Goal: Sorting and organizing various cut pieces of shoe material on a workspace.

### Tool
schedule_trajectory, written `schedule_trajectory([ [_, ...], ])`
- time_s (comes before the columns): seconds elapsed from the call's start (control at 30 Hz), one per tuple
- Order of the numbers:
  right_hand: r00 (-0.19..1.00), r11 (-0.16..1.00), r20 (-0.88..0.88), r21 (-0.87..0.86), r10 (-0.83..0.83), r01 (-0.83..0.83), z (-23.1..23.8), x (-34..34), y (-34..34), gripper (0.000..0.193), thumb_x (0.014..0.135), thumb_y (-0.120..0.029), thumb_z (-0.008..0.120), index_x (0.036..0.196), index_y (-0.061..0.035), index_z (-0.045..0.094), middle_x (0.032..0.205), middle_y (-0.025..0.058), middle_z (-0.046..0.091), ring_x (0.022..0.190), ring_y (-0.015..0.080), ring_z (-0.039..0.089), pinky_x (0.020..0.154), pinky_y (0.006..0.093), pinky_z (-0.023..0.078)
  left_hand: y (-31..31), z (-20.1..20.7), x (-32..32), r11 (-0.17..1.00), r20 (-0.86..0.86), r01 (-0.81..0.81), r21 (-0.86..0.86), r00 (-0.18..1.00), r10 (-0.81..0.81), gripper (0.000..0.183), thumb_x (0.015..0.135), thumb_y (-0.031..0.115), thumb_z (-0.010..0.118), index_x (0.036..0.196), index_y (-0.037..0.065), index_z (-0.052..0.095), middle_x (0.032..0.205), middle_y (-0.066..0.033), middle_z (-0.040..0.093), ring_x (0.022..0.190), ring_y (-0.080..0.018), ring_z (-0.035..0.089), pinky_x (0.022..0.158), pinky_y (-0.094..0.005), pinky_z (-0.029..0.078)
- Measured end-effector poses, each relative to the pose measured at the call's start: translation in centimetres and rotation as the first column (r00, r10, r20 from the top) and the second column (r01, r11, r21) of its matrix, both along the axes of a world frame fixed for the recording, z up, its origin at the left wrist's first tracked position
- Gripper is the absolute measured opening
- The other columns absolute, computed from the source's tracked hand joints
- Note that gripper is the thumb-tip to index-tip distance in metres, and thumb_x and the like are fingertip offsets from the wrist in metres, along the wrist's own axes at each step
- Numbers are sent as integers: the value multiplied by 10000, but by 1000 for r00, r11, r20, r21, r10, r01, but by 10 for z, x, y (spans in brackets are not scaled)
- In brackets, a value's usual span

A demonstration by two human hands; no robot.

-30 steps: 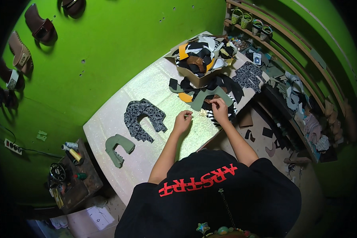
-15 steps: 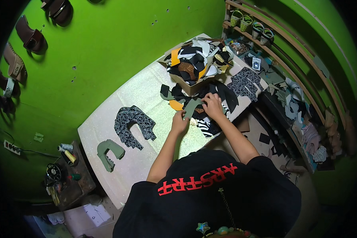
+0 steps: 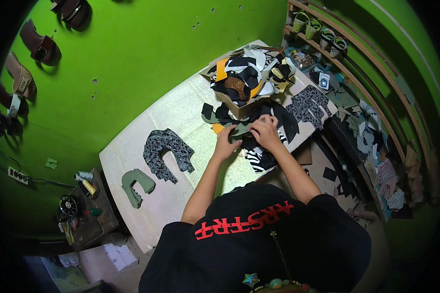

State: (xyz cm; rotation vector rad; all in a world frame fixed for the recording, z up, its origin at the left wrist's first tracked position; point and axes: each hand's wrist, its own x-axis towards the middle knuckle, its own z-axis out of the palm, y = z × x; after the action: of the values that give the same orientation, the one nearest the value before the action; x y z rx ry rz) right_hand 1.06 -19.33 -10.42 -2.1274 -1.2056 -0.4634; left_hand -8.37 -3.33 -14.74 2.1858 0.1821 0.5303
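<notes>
Between my two hands is an olive-green cut piece of material [image 3: 239,130], held over a heap of scraps. My left hand [image 3: 225,144] grips its left end with fingers and thumb closed. At the right end, the fingers of my right hand [image 3: 265,131] are closed on the same piece. Under and around my hands lie black scraps [image 3: 291,124], a zebra-striped scrap [image 3: 254,161] and an orange-yellow scrap [image 3: 218,128]. Just beyond stands an open cardboard box [image 3: 239,109], piled high with mixed offcuts. My fingers partly cover the green piece.
On the pale table [image 3: 132,132] lie a patterned black-and-grey stack of U-shaped pieces [image 3: 156,150] and a green U-shaped stack [image 3: 130,188]. A patterned sheet [image 3: 308,107] lies by the right edge. Wooden racks [image 3: 362,73] with small shoes stand right; a sewing machine [image 3: 68,206] sits lower left.
The green piece was flatter and showed more of its surface; now it is bent between my hands. My left hand has moved slightly up along it. The whole view has shifted a little.
</notes>
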Motion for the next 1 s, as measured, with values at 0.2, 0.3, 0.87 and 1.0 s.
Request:
schedule_trajectory([
  [0.2,999,1000,37,23,13,-14,18,-8,1,102,679,-134,652,776,-141,623,769,-21,579,892,200,481,840,415,269,-8,20,-1,934,-31,119,-337,990,-137,160,776,111,628,898,8,620,847,-80,632,800,-160,576,763,-273,435],
  [0.3,999,999,36,17,-35,34,26,-10,-5,144,662,-179,679,790,-147,623,763,-28,575,876,190,478,841,408,264,-3,30,-3,888,-53,67,-456,993,-102,159,814,106,596,909,-21,609,814,-62,633,733,-111,584,702,-223,447],
  [0.87,649,904,-684,427,334,-15,10,-79,80,131,825,-118,552,847,-22,466,607,-24,411,546,34,357,494,215,320,78,63,-132,735,-60,-127,-667,991,116,184,864,108,527,991,-26,536,803,-110,636,579,-148,606,506,-245,484],
  [1.0,712,913,-604,386,357,-131,1,-116,127,92,819,-63,533,858,-17,462,681,21,510,633,86,494,560,233,398,108,56,-188,612,-155,-310,-727,943,293,290,858,44,494,1122,48,374,852,-141,621,603,-208,629,495,-282,484],
])
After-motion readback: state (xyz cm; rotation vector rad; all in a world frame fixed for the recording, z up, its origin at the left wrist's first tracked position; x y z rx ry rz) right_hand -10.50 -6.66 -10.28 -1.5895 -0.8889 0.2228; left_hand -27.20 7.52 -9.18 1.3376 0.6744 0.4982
